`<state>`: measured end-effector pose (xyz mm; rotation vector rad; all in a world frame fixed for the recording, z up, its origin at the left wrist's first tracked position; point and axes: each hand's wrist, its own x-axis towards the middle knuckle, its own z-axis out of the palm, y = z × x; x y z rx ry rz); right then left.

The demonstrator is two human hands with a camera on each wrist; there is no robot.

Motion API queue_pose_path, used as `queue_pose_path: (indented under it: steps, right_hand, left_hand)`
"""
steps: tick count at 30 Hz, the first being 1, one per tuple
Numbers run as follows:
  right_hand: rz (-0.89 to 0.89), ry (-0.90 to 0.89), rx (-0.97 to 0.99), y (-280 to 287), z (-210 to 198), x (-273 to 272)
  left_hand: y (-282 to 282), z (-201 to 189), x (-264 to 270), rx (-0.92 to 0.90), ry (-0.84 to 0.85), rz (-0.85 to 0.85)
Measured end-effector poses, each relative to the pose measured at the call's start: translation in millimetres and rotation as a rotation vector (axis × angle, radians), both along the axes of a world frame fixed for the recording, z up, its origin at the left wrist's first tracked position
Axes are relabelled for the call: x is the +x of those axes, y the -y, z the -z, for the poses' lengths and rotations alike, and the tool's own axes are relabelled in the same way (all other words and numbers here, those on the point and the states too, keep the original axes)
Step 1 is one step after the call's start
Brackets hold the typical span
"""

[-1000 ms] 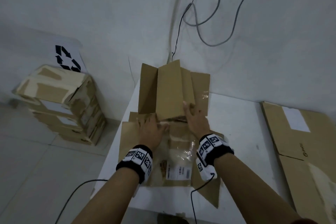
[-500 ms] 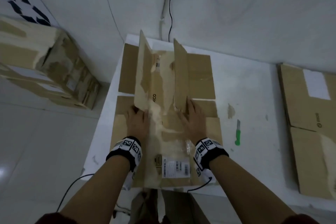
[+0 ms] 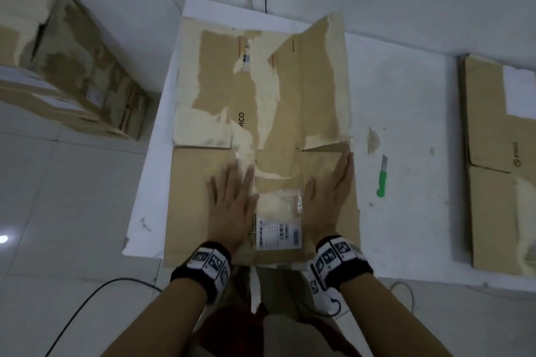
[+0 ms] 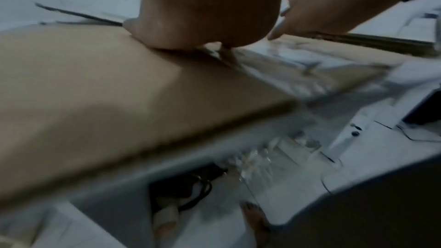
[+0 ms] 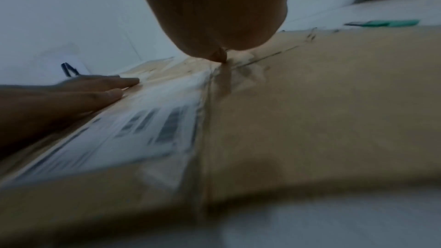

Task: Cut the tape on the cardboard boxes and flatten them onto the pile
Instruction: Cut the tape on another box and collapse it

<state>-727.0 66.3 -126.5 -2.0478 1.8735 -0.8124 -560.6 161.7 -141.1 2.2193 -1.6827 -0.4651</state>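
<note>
White tabletop [image 3: 406, 101] across the frame's middle, flattened cardboard box [image 3: 261, 113] lying centre-left on it, green-handled knife [image 3: 382, 180] just right of that, flat cardboard pile [image 3: 493, 130] at right edge.

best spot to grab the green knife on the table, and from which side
Grip the green knife by its green handle, the near end, coming from above with the right hand, which lies closest. The knife lies flat on the white table, blade pointing away from the person, apart from the flattened box.
</note>
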Motion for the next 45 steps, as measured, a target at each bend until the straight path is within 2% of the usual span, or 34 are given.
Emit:
queue_pose_path:
  steps: [2, 4, 6, 7, 11, 17, 22, 26, 29, 33, 40, 45]
  right_hand:
    - [-0.038, 0.001, 0.034, -21.7, 2.4, -6.1]
    - [-0.233, -0.031, 0.094, -39.0, 4.1, -6.1]
    - [-0.416, -0.159, 0.159, -46.7, 9.1, -2.4]
    - [-0.44, -0.241, 0.175, -47.7, 11.6, -0.1]
    - [-0.407, -0.363, 0.224, -45.9, 13.9, 5.8]
    - [-0.408, -0.302, 0.24, -42.0, 7.4, 5.0]
    - [-0.333, -0.283, 0.161, 12.5, 6.1, 23.0]
    - [-0.384, -0.304, 0.141, 81.2, 12.0, 43.7]
    - [-0.409, -0.257, 0.178, 133.6, 14.8, 61.2]
    - [-0.423, -0.297, 0.194, 187.1, 20.6, 87.2]
    - [-0.392, -0.337, 0.165, 198.4, 24.4, 97.3]
    - [-0.453, -0.27, 0.185, 230.9, 17.5, 103.1]
  left_hand:
    - [-17.5, 2.3, -5.2, 0.027, 0.022, 0.063]
    - [-21.8, 2.5, -4.0, 0.047, 0.064, 0.097]
    - [-19.4, 2.7, -1.7, 0.081, 0.082, 0.099]
    - [-18.5, 2.9, -1.8, 0.094, 0.079, 0.097]
    - [-17.1, 5.6, -2.8, 0.103, 0.08, 0.09]
    - [-16.8, 2.8, -3.2, 0.074, 0.039, 0.061]
    - [37.2, 3.0, 4.8, 0.011, 0.064, 0.031]
    - [106.9, 3.7, 26.6, 0.004, 0.114, 0.034]
    - [157.1, 5.5, 53.7, 0.026, 0.095, 0.015]
    - [214.4, 6.5, 89.6, 0.036, 0.081, -0.011]
    - [229.7, 9.9, 95.7, 0.004, 0.146, -0.026]
    - [259.5, -1.5, 110.0, -0.024, 0.196, -0.013]
